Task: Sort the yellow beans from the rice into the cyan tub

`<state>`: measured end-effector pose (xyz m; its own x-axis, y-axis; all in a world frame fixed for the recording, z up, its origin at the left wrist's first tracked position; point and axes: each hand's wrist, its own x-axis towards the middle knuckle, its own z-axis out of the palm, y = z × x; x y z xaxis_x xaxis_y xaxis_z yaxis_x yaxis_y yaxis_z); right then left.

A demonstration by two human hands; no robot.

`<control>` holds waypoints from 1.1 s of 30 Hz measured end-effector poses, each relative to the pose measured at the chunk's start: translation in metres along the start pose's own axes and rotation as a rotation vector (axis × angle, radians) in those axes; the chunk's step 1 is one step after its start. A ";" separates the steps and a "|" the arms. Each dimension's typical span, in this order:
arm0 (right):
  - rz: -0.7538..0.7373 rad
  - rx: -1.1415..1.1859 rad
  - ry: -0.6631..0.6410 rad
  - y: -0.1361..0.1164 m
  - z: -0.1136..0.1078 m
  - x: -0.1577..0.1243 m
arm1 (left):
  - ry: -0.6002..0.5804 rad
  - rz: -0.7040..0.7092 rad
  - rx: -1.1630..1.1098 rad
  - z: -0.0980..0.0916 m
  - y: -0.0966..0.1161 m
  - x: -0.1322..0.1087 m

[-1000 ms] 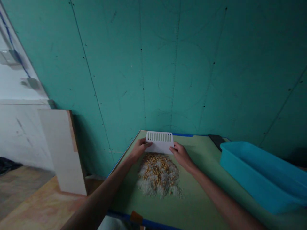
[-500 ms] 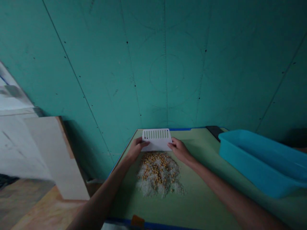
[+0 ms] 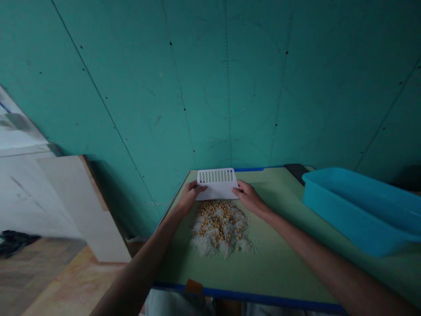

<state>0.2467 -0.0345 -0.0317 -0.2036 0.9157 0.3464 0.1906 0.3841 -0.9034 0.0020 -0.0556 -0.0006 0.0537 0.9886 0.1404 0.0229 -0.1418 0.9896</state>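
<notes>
My left hand (image 3: 190,196) and my right hand (image 3: 249,195) grip the two ends of a white slotted scraper (image 3: 217,188), thumbs on its near face. A row of upright slots runs along its top; the plain lower edge is down near the table. Directly in front of that edge, on my side, lies a loose pile of white grains and yellow beans (image 3: 219,228). The beans are thickest toward the scraper, while the pale grains spread out along the near side. Fingers behind the scraper are hidden.
The pile rests on a pale green tabletop (image 3: 276,263) with blue edging. To the right stands a turquoise tub (image 3: 355,215), with a dark flat object (image 3: 296,172) behind it. A green wall (image 3: 226,87) rises behind the table. A pale board (image 3: 85,206) leans at the left.
The whole view has shifted, so the table and hands sit slightly higher in the picture. Both hands keep hold of the scraper, and the pile looks much the same.
</notes>
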 end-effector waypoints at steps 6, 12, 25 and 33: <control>0.010 0.014 0.005 0.003 0.002 0.001 | 0.023 -0.027 -0.039 0.002 0.000 0.001; -0.005 -0.009 0.021 -0.001 0.000 0.000 | 0.027 -0.009 -0.061 0.001 0.000 0.002; -0.015 -0.050 0.035 -0.008 -0.001 -0.002 | 0.066 0.009 -0.002 0.001 -0.003 0.002; -0.019 -0.065 0.037 -0.012 -0.002 -0.003 | 0.079 0.018 -0.019 0.002 -0.001 0.000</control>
<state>0.2469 -0.0413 -0.0218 -0.1727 0.9114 0.3736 0.2494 0.4074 -0.8785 0.0042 -0.0555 -0.0014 -0.0253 0.9869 0.1591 0.0033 -0.1591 0.9873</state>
